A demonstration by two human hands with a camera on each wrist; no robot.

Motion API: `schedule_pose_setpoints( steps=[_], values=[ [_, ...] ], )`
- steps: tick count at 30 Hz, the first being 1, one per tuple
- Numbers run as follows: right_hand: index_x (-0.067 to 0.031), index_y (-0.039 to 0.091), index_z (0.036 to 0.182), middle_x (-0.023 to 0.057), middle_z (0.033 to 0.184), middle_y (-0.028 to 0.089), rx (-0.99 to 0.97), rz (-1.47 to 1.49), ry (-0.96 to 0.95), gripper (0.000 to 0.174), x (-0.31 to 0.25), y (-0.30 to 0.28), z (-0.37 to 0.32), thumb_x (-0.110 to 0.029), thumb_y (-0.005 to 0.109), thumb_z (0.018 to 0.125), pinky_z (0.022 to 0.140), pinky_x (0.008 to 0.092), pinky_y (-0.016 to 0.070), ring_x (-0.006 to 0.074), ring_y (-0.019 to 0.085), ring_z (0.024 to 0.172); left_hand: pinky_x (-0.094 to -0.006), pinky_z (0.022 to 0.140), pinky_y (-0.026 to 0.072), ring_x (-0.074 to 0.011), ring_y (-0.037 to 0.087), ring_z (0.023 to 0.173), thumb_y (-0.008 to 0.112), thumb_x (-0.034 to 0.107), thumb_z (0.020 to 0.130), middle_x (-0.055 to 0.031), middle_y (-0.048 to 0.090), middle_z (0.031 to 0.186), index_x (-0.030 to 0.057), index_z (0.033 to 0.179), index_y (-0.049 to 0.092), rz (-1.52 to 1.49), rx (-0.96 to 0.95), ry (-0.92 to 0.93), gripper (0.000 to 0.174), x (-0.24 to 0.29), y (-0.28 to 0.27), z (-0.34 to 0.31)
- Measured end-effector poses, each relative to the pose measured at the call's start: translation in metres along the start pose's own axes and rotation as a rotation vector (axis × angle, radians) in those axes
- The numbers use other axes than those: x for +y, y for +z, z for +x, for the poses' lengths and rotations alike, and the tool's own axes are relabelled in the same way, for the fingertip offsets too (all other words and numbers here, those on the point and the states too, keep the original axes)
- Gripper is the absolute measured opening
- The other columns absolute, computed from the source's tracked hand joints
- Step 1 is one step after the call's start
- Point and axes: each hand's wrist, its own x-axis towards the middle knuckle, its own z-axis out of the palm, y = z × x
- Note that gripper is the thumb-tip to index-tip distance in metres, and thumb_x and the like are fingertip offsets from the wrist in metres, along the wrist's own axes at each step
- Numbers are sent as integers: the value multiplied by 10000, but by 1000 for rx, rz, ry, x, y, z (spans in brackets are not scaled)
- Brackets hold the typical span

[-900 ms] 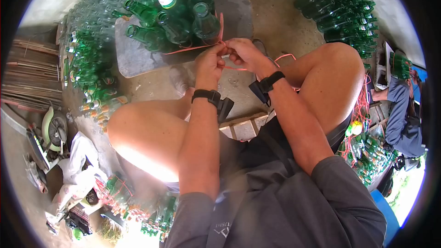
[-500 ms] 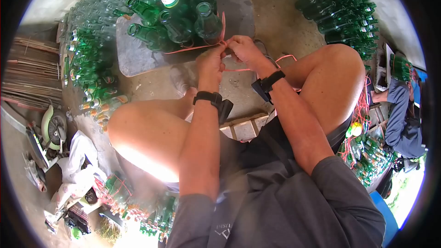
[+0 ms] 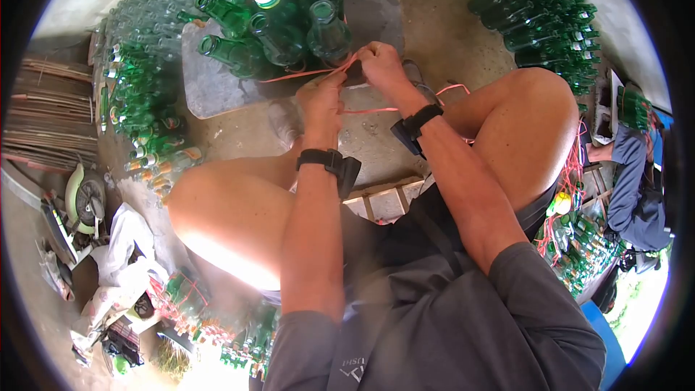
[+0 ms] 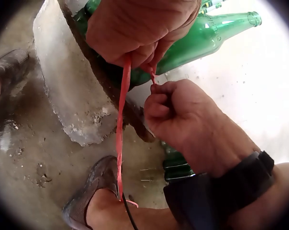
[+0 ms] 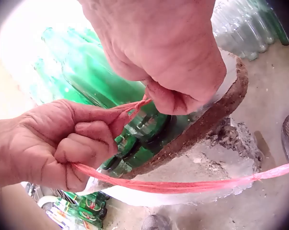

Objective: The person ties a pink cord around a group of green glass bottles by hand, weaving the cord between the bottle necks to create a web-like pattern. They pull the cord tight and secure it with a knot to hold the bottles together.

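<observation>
A bundle of green glass bottles (image 3: 279, 42) stands on a grey slab (image 3: 373, 11) in front of the person. Pink plastic twine (image 3: 300, 74) runs along the base of the near bottles to the hands. At the slab's near edge, the left hand (image 3: 321, 101) pinches the twine with curled fingers. A long strand of the twine (image 5: 182, 186) trails from this hand's fist in the right wrist view. Just right of it, the right hand (image 3: 384, 71) pinches twine beside the nearest bottle. Short twisted strands stretch between both hands; the right fingertips are partly hidden in the head view.
Rows of clear and green bottles (image 3: 141, 76) line the left side, and more green bottles (image 3: 546, 32) stand at the back right. The person's shoes (image 3: 284, 122) are beside the slab. Another person's dark-clothed leg (image 3: 628, 174) appears at far right.
The hands have drawn apart, the left toward the lower left and the right slightly upward. The twine end that stuck up beside the near bottle is now pulled down between the hands.
</observation>
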Motion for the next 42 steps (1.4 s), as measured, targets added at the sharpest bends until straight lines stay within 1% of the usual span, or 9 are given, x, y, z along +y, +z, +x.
schedule_pose_setpoints(
  steps=[9, 11, 18, 20, 24, 26, 30, 38, 42],
  values=[
    [57, 734, 940, 231, 778, 708, 48, 12, -11, 271, 12, 6, 8, -168, 582, 933, 695, 429, 544, 300, 717, 736, -234, 413, 286, -70, 452, 505, 842, 43, 818, 21, 583, 700, 29, 911, 745, -24, -12, 7, 136, -4, -4, -2],
    [4, 641, 930, 2, 683, 517, -41, 115, 37, 244, 11, 5, 7, -181, 550, 1062, 474, 302, 375, 111, 484, 549, -234, 412, 289, -68, 458, 510, 835, 58, 832, 27, 589, 709, 18, 963, 767, -8, -41, 3, 154, -5, -6, 0],
    [-8, 644, 943, -11, 682, 498, -60, 117, 33, 233, 9, 4, 6, -180, 549, 1068, 476, 289, 365, 101, 457, 541, -249, 410, 293, -86, 496, 529, 855, 109, 832, -4, 646, 760, 6, 993, 788, 20, -12, 125, 203, -14, -5, 5],
    [59, 734, 935, 231, 797, 709, 49, -2, -4, 285, 16, 7, 9, -188, 592, 959, 700, 438, 530, 301, 695, 732, -251, 410, 293, -87, 498, 532, 857, 110, 831, -11, 655, 775, 2, 991, 786, 34, 1, 108, 206, -15, -6, 4],
    [-16, 655, 940, -7, 685, 514, 7, 10, -8, 233, 14, 7, 8, -193, 566, 1063, 460, 293, 363, 100, 473, 537, -254, 412, 286, -87, 498, 539, 855, 110, 840, -22, 666, 800, -3, 990, 774, 58, 13, 76, 204, -16, -5, 4],
    [68, 723, 949, 252, 818, 713, 75, -86, -44, 291, 17, 7, 12, -195, 599, 964, 722, 448, 529, 322, 697, 756, -262, 434, 284, -82, 481, 539, 828, 105, 852, -6, 634, 756, -21, 968, 775, 47, 24, 78, 179, -14, -1, -1],
    [71, 713, 931, 236, 794, 705, 70, -51, -56, 290, 14, 6, 8, -192, 598, 971, 689, 440, 524, 293, 683, 720, -270, 454, 301, -78, 468, 539, 791, 117, 884, 16, 602, 722, -30, 963, 775, 30, -15, 82, 168, -20, -5, 0],
    [-49, 685, 992, -30, 709, 533, -98, 316, 241, 161, -19, -10, -15, -164, 582, 1035, 483, 263, 391, 78, 501, 588, -259, 483, 395, -87, 525, 576, 749, 140, 943, -11, 634, 769, 10, 997, 759, 43, -70, 105, 141, -24, -7, -7],
    [-63, 689, 1031, -37, 739, 541, 29, 296, 224, 129, -33, -22, -19, -158, 602, 1023, 487, 260, 396, 72, 513, 620, -291, 560, 486, -131, 635, 678, 706, 159, 963, -71, 710, 858, -25, 1035, 752, 88, -87, 166, 202, -21, -6, -16]
  ],
)
